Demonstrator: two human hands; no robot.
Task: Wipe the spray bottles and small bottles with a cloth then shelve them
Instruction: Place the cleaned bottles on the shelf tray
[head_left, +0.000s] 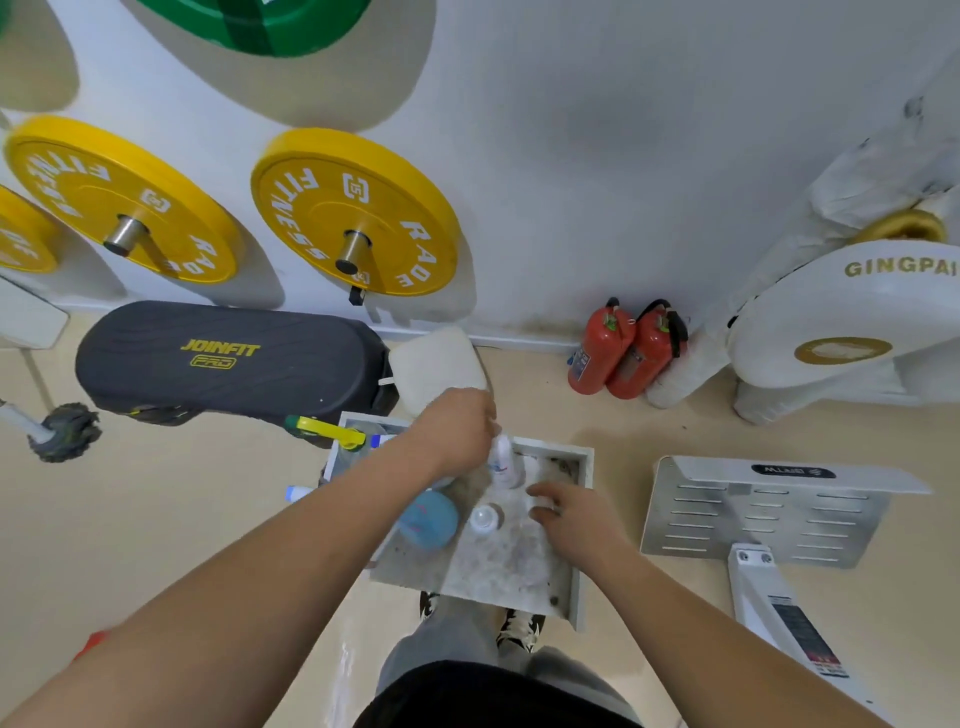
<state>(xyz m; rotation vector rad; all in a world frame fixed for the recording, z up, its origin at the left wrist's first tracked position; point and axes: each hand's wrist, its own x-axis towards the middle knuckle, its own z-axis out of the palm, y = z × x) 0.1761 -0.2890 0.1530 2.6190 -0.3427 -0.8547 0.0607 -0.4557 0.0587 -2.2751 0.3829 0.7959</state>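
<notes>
Gym floor | shallow white tray (584, 525), centre frame | left hand (457, 431): fingers pinch top of upright white plastic bottle (503, 465), probably lifting it for wiping | right hand (574, 517): fingers curl round small white object (544, 502).

A shallow white-walled shelf (584, 467) has a mottled grey bed; on it a white bottle (503, 465) stands upright toward the back, a small white-capped bottle (484, 519) nearer the front, a round blue thing (431, 522) just left of that; a yellow-triggered spray bottle (332, 432) sits in the left compartment; on the beige floor (208, 519) lie a black pad (228, 358) and a slotted metal plate (769, 514); two red extinguishers (623, 353) stand by the wall.
</notes>
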